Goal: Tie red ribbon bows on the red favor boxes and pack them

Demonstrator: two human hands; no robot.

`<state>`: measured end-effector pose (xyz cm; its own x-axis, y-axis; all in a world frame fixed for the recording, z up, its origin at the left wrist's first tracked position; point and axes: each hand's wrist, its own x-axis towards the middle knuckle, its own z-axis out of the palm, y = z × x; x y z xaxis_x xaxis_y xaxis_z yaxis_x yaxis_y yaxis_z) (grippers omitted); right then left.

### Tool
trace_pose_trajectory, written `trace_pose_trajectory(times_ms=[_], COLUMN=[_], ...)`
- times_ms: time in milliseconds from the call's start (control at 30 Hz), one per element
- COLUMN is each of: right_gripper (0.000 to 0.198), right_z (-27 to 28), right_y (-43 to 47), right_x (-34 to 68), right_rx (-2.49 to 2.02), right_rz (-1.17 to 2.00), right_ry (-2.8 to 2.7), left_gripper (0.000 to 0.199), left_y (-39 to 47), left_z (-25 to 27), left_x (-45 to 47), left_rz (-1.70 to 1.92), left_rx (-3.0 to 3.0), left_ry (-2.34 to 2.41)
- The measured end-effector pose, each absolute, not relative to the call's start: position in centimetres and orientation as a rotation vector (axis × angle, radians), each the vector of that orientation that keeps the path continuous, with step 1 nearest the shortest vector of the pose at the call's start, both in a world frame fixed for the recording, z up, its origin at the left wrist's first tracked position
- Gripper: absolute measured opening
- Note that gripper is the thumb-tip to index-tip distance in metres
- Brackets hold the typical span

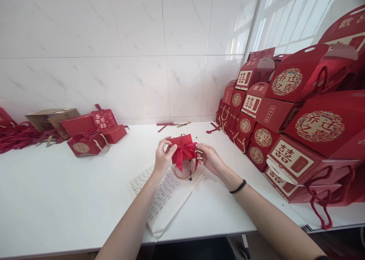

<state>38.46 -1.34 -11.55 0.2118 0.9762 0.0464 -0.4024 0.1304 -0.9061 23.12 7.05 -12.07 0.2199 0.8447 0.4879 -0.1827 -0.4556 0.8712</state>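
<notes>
Nearest the camera, two bare forearms are stretched over a smooth white table [57,203], the right wrist circled by a thin black band [238,187]. Beneath the hands, a soft-edged pad of paper [168,195] is laid aslant, its top page covered with rows of small handwriting. At the right, stiff, glossy red cartons [319,127] are stacked high, printed with pale panels and round medallions; some are fitted with twisted rope handles. At the left, smaller red boxes [85,144] are grouped beside brown cardboard [57,119] and a heap of limp red ribbons [19,136]. The table is backed by shiny, grey-veined white tiles [137,81].

In the middle, above the upper end of the pad, a small red box [177,141] is held up. Its front is crossed by a satiny crimson bow [181,147] with hanging tails, and a pale twisted cord [184,177] is looped below. The box's left side is pinched by the left hand [163,153]; whether the bow is caught too cannot be told. The bow's right side is gripped by the right hand's [209,157] fingertips.
</notes>
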Motion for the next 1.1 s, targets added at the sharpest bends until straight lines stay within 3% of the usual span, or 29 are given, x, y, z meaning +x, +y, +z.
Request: trace_pose_trajectory(times_ms=[167, 367, 667, 1100], right_gripper=[0.032, 0.032, 0.03, 0.032], right_z=[-11.3, -11.3, -11.4, -11.5], right_y=[-1.4, -1.4, -1.4, -1.4], right_x=[38.6, 38.5, 38.4, 38.5], right_rx=[-0.914, -0.914, -0.906, -0.897], right_rz=[1.137, 1.127, 1.139, 1.152], right_ry=[-0.758, -0.75, -0.774, -0.785], left_gripper=[0.013, 0.032, 0.023, 0.017], left_y=[7.8, 7.0, 6.3, 7.3], left_z=[-12.8, -12.4, -12.1, -13.0], left_x=[22.8, 22.8, 23.3, 23.5], left_rz=[1.428, 1.408, 1.491, 1.465], left_rx=[1.459, 1.579, 1.698, 1.301], left_ry=[0.736, 0.761, 0.746, 0.716])
